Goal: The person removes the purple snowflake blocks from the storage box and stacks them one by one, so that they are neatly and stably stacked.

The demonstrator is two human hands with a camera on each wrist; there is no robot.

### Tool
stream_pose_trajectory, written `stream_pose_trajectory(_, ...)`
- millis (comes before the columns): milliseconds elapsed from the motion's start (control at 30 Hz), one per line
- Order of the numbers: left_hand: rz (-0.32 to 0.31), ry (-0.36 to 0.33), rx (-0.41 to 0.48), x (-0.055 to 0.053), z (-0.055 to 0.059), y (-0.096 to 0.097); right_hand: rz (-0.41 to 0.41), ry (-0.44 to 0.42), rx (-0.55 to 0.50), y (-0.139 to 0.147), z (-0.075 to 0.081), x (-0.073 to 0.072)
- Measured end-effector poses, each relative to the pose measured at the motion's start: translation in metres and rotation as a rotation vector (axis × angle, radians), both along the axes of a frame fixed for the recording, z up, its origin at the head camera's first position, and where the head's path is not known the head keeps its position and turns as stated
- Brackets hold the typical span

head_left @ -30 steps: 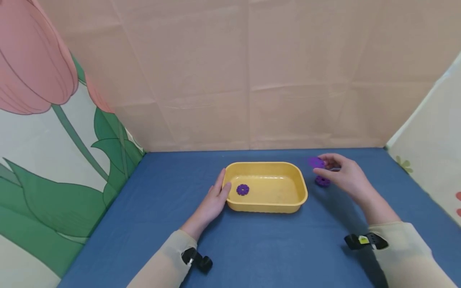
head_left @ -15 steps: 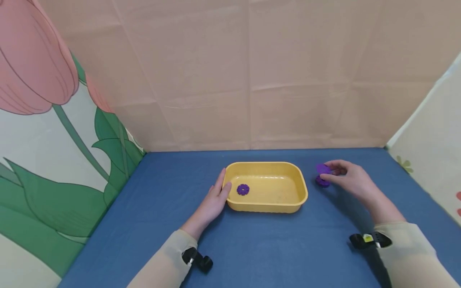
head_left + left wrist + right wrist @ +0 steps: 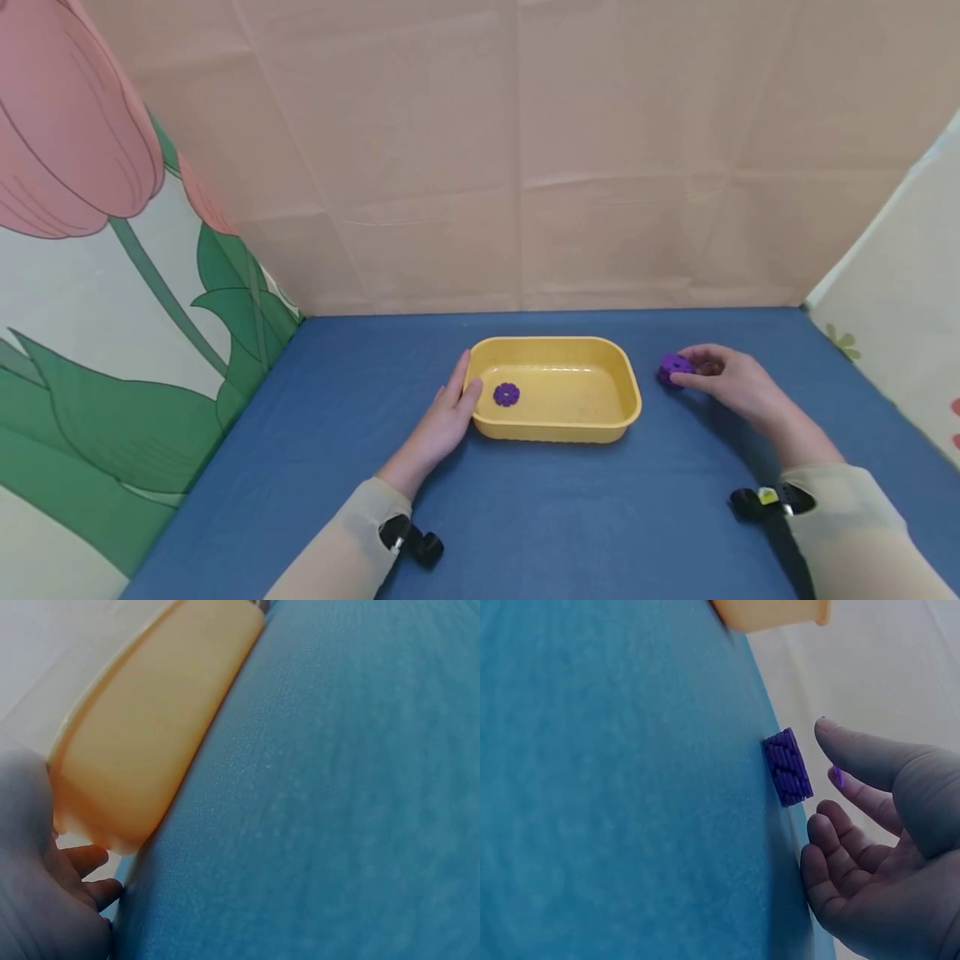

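In the head view my left hand (image 3: 442,417) holds the left end of a yellow plastic tray (image 3: 558,433), thumb over the rim and fingers along the outside. A purple flower-shaped disc (image 3: 506,394) lies flat inside, toward the left. My right hand (image 3: 723,379) is right of the tray, pinching another purple disc against the top of a small stack of purple discs (image 3: 787,769) standing on the cloth. In the right wrist view only a thin purple edge shows between thumb and index finger; the other fingers are loosely curled.
A blue cloth (image 3: 570,517) covers the table. Behind rises a beige sheet (image 3: 517,167), with a tulip-printed sheet (image 3: 82,333) on the left and a pale sheet (image 3: 915,292) on the right. Each wrist carries a black camera mount.
My right hand has come down and slightly right, lowering the purple disc from above the stack onto it. The left hand and the tray have stayed put.
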State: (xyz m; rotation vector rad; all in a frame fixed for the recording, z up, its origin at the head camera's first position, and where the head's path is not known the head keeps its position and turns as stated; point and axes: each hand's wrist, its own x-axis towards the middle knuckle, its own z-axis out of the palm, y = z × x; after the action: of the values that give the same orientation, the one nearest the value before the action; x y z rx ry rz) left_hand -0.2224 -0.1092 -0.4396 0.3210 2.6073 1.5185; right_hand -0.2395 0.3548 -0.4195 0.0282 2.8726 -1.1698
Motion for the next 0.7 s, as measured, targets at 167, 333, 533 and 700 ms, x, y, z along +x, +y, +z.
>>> stream_pose_trajectory(167, 0.0, 0.001, 0.0, 0.0, 0.001, 0.0, -0.007, -0.013, -0.008, 0.002, -0.005, -0.002)
stream_pose_trajectory(333, 0.0, -0.001, -0.003, 0.0, 0.002, 0.001, -0.004, -0.031, -0.019, 0.003, -0.009, -0.003)
stream_pose_trajectory(533, 0.004, -0.001, -0.003, 0.0, 0.001, 0.001, 0.006, -0.032, -0.013, 0.004, -0.012, -0.004)
stream_pose_trajectory(700, 0.004, 0.005, -0.009, 0.0, 0.001, 0.001, 0.008, -0.04, -0.012, 0.004, -0.013, -0.004)
